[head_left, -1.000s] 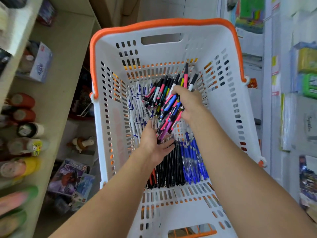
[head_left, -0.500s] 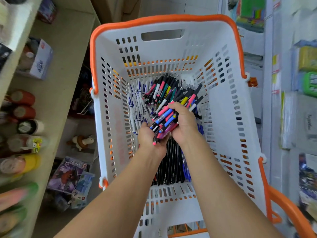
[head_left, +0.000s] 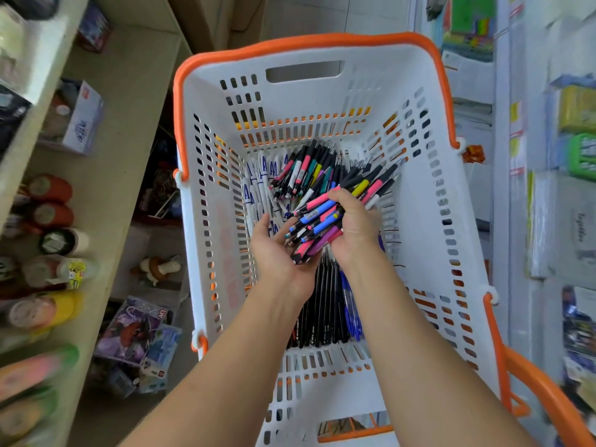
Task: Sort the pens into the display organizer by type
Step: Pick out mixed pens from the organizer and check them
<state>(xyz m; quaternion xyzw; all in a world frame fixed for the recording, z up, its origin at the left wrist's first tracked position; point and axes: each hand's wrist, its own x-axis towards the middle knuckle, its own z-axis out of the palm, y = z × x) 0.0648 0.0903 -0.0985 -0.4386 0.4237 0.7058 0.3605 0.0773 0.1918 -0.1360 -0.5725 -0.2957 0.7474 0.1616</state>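
Note:
A white plastic basket (head_left: 419,253) with an orange rim holds several kinds of pens. My right hand (head_left: 354,230) grips a thick bundle of pens with coloured grips (head_left: 325,217), lifted off the heap. My left hand (head_left: 280,250) is cupped palm-up under the bundle's near tips, fingers relaxed. More coloured-grip pens (head_left: 306,175) lie at the far end. White pens with blue print (head_left: 258,185) lie at the far left. Black pens (head_left: 319,311) and blue pens (head_left: 351,311) lie side by side near my wrists. No display organizer shows.
A beige shelf unit (head_left: 122,130) on the left carries boxes, bottles (head_left: 48,214) and toy packs (head_left: 135,330). White shelving (head_left: 516,188) on the right holds stationery packs. An orange basket handle (head_left: 541,391) hangs at the lower right.
My right hand gathered the coloured-grip pens and lifted them toward me. My left hand rose from the black pens and cupped under the bundle. The near handle dropped to the right.

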